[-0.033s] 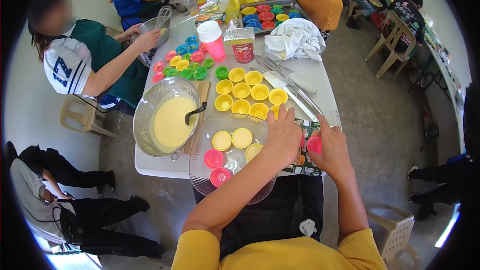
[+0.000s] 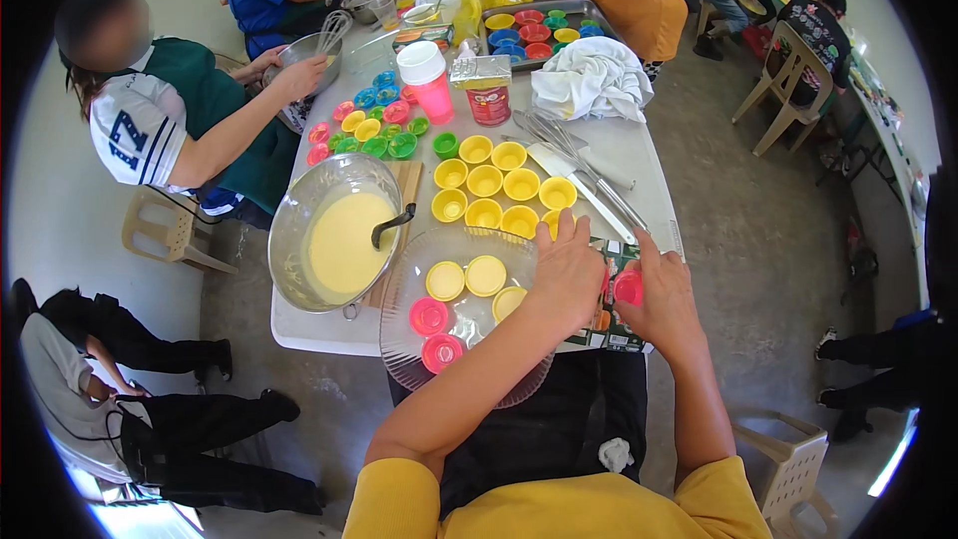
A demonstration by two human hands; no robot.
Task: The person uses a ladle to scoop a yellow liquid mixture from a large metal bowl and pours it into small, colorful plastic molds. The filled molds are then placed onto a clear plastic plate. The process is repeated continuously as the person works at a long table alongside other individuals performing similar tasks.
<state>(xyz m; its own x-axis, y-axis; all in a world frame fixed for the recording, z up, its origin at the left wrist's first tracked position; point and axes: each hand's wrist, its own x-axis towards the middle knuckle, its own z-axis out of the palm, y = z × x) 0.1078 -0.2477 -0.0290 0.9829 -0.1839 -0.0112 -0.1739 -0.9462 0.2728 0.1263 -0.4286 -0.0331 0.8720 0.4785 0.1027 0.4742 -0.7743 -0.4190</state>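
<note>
While the right hand (image 2: 667, 291) curls round a pink cup (image 2: 629, 287), left hand (image 2: 566, 274) nearby, grip can't be told, yellow cups (image 2: 520, 184) ahead, clear plate (image 2: 474, 327) just left

The left forearm (image 2: 474, 369) slants up toward two o'clock, its elbow bent; the left hand (image 2: 565, 274) lies back uppermost, fingertips toward twelve; the right forearm (image 2: 700, 399) rises toward half past eleven; the right hand (image 2: 661, 289) sits at the left hand's three o'clock, apart from it, fingers bent, the forefinger reaching toward eleven; both hands are bare.
</note>
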